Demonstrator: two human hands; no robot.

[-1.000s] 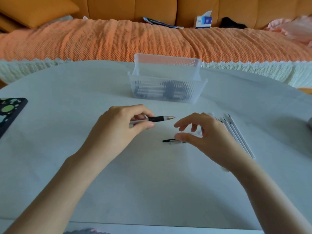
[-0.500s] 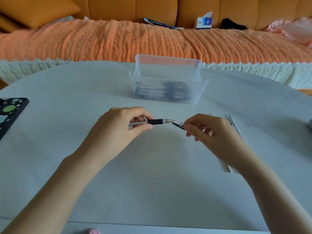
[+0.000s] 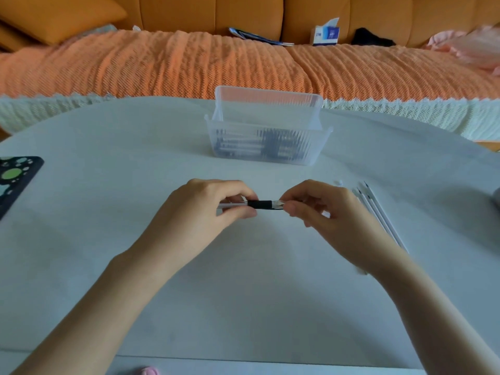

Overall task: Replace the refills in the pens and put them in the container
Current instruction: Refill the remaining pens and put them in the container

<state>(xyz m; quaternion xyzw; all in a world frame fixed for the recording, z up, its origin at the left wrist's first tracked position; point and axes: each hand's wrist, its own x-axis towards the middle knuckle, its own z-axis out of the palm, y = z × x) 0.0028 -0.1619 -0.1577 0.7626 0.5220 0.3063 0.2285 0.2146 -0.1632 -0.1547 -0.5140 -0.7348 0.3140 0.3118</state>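
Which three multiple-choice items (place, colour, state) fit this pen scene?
1. Where do the thin white refills lie? A. on the floor B. on the white table beside the right hand C. in a drawer
2. What colour is the grip of the slim pen? A. black B. red C. green
3. How is that pen held? A. lying free B. by one hand C. by both hands
Key: 1 B, they lie there. 2 A, a black band shows. 3 C, the left hand too pinches it.
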